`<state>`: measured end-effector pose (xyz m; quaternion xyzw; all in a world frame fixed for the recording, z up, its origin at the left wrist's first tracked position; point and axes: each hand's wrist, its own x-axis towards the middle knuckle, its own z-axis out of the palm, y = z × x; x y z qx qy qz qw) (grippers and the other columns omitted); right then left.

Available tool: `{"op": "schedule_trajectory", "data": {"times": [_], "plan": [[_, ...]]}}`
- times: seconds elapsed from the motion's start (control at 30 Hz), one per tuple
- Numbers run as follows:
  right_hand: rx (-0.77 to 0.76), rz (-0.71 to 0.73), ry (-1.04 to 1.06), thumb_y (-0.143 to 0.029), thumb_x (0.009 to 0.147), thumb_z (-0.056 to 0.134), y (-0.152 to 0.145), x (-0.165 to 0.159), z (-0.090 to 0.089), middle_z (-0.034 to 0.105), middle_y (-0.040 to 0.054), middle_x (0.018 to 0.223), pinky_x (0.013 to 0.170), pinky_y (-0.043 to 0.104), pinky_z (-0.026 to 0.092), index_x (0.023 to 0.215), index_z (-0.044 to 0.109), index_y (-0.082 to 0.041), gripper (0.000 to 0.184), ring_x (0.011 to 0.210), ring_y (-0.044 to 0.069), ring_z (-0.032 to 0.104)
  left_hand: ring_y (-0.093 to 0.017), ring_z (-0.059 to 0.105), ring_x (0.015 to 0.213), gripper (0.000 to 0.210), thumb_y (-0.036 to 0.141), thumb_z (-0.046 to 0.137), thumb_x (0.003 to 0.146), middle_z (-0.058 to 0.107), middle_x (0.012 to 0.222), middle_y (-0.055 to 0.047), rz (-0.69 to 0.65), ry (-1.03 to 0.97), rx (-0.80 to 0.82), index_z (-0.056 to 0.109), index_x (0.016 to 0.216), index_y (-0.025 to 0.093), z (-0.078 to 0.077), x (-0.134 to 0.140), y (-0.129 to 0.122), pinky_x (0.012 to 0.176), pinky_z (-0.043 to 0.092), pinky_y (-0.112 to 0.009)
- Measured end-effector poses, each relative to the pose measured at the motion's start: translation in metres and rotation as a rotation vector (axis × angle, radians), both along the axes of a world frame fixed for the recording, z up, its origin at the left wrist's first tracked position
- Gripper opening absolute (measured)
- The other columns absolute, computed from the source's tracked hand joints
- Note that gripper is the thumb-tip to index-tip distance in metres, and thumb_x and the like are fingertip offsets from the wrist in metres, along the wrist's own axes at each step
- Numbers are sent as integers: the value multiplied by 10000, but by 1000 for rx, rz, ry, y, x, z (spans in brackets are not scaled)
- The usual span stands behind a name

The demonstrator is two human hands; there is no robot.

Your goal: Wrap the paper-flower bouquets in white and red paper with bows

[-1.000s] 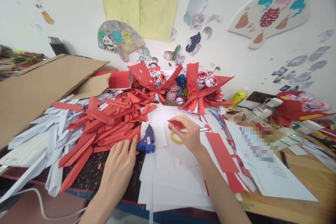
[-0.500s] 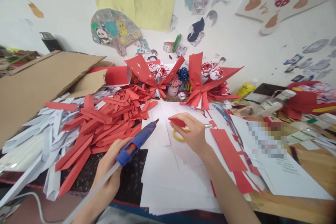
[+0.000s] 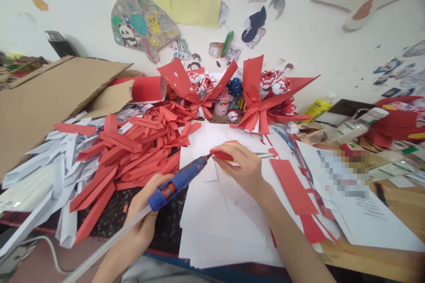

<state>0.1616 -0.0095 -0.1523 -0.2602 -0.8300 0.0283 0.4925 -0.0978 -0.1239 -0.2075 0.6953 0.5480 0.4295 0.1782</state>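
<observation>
My left hand [image 3: 143, 212] is closed round a blue hot glue gun [image 3: 181, 181], with a long glue stick [image 3: 108, 245] sticking out of its back end. The gun's dark nozzle meets the near end of a folded red paper strip [image 3: 222, 154]; whether they touch I cannot tell. That strip is pinched in the fingers of my right hand [image 3: 245, 169]. Scissors [image 3: 264, 155] lie beneath this hand, their blades showing to its right and most of the yellow handle hidden. White paper sheets [image 3: 222, 230] spread below both hands.
Folded red strips [image 3: 136, 141] and white strips [image 3: 66, 150] are heaped at the left beside cardboard [image 3: 56, 93]. Two red-wrapped paper bouquets [image 3: 201, 90] stand against the wall. Flat red paper [image 3: 294, 185], printed sheets [image 3: 385, 230] and bottles [image 3: 357, 126] lie at the right.
The glue gun in my left hand has moved right and slightly up, bringing its nozzle to the red paper strip. My right hand keeps its pinch on the strip. The whole view has shifted slightly.
</observation>
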Motion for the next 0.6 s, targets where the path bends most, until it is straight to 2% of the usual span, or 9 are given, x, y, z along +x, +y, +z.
{"op": "schedule_trajectory", "data": {"times": [0.2,0.37,0.6], "plan": [[50,2,-1,-91,873,653,0,1,1,697,48,972,819,293,563,1126,624,-201,277,908,163,655,-246,586,1192,371,312,383,978,618,1296,-44,-32,-20,48,556,1302,255,1,2,4,1015,475,-342],[75,1,-20,-84,864,665,-1,1,1,693,58,965,815,297,559,1117,625,-183,275,895,164,651,-212,631,1059,347,295,385,971,653,1177,-37,-58,-45,125,574,1260,256,13,10,8,876,507,-277],[81,-4,-20,-85,857,673,-1,1,2,695,60,958,803,297,562,1114,629,-188,280,878,167,657,-178,629,913,308,285,373,974,650,1058,-20,-83,-74,125,574,1207,267,26,18,8,771,494,-250]]}}
